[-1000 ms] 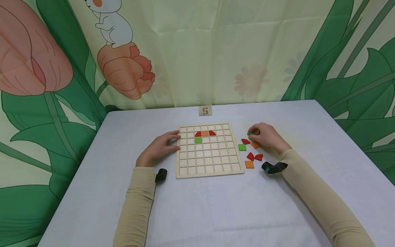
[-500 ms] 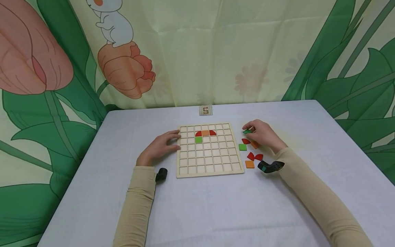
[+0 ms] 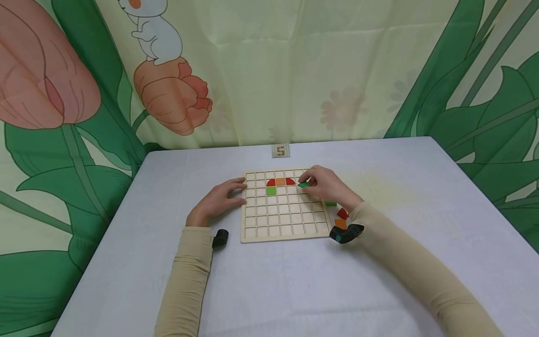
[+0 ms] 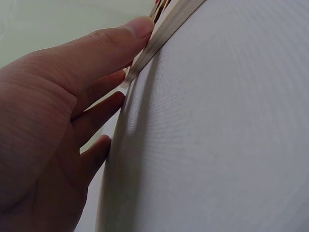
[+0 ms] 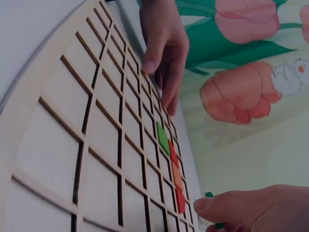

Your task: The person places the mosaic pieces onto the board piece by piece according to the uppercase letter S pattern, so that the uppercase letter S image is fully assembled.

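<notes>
A wooden grid board (image 3: 273, 210) lies on the white table. Set in its upper rows are a red quarter-round tile (image 3: 271, 183), an orange square tile (image 3: 280, 181), a second red quarter-round tile (image 3: 290, 181) and a light green square tile (image 3: 271, 190). My right hand (image 3: 327, 185) pinches a dark green tile (image 3: 303, 184) over the board's upper right part, just right of the red tile; fingers partly cover its shape. My left hand (image 3: 216, 201) touches the board's left edge, thumb and fingertips against the rim (image 4: 164, 36) in the left wrist view.
Right of the board lie a light green tile (image 3: 331, 204), a red tile (image 3: 342, 213) and an orange tile (image 3: 340, 223), partly hidden by my right arm. A small patterned card (image 3: 280, 150) lies at the table's back edge, before a printed curtain (image 3: 269, 84).
My right hand has carried the dark green tile leftward from the loose tiles to over the board. The left hand has stayed at the board's edge.
</notes>
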